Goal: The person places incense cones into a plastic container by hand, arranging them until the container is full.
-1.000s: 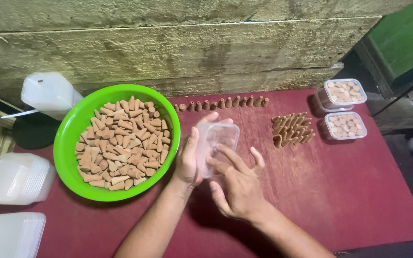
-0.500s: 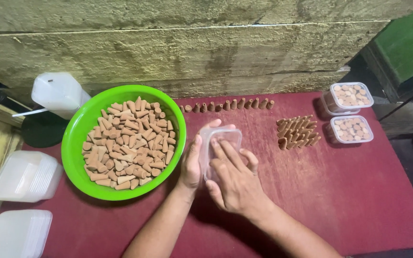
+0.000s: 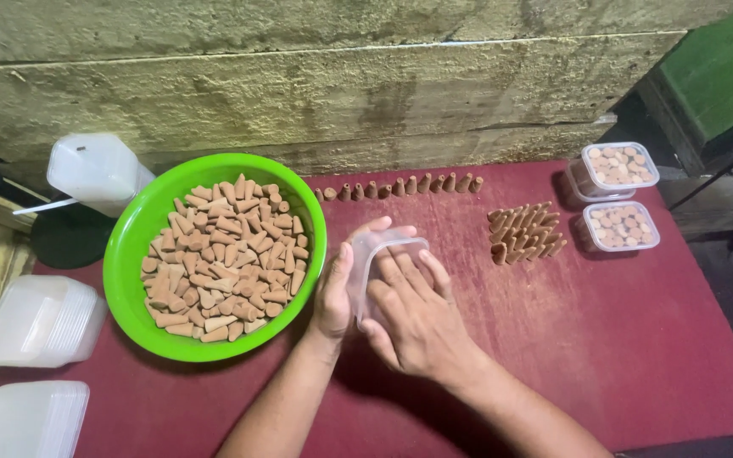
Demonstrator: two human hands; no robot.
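Note:
My left hand [image 3: 335, 293] holds a small clear plastic box [image 3: 374, 248] tilted on its side above the dark red table [image 3: 638, 339]. My right hand [image 3: 413, 314] lies flat against the box's open side, its fingers reaching inside. Left of my hands stands a green bowl [image 3: 133, 246] full of tan cones [image 3: 222, 259]. A row of upright cones [image 3: 400, 186] lines the back edge of the table. A stacked group of cones [image 3: 523, 231] lies to the right.
Two closed clear boxes filled with cones [image 3: 621, 165] [image 3: 623, 226] sit at the far right. Stacks of empty clear boxes and lids [image 3: 40, 321] [image 3: 23, 420] lie at the left. A white plastic container [image 3: 95, 170] stands behind the bowl. A rough wall [image 3: 341, 85] backs the table.
My right hand has moved from the box's front edge to flat over its opening, fingers inside. The box has turned more upright in my left hand.

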